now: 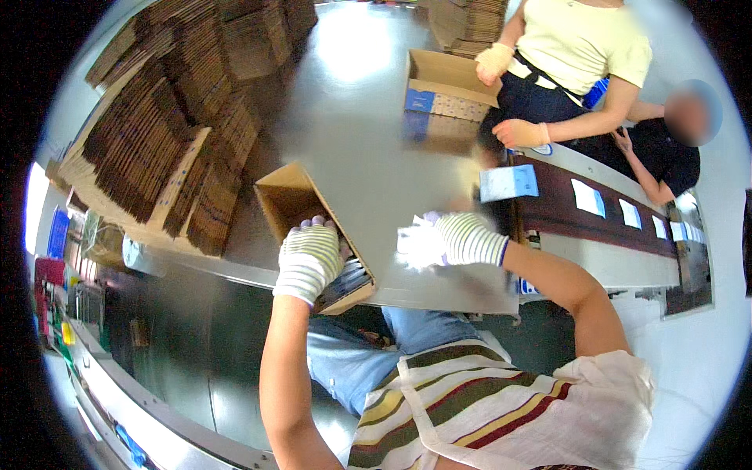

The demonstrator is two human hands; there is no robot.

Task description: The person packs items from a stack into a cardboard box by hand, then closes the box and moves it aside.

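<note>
My left hand [312, 258], in a striped knit glove, reaches into an open cardboard box [296, 186] tilted on the metal table's near edge. Its fingers are bent inside the box; what they grip is hidden. Beside that hand, several flat packets [354, 276] stand in the box. My right hand [470, 239], gloved alike, is closed on a white packet [419, 244] to the right of the box. Motion blurs this packet. Farther right, a light blue and white packet [509, 183] lies at the conveyor's end.
More packets [587, 197] lie spaced along the dark conveyor belt [548, 188] at right. Tall stacks of flattened cartons [133, 141] fill the table's left side. Across the metal table [352, 110], a gloved co-worker [580, 47] stands by another open carton [446, 74]. A second person [666, 157] sits beyond the conveyor.
</note>
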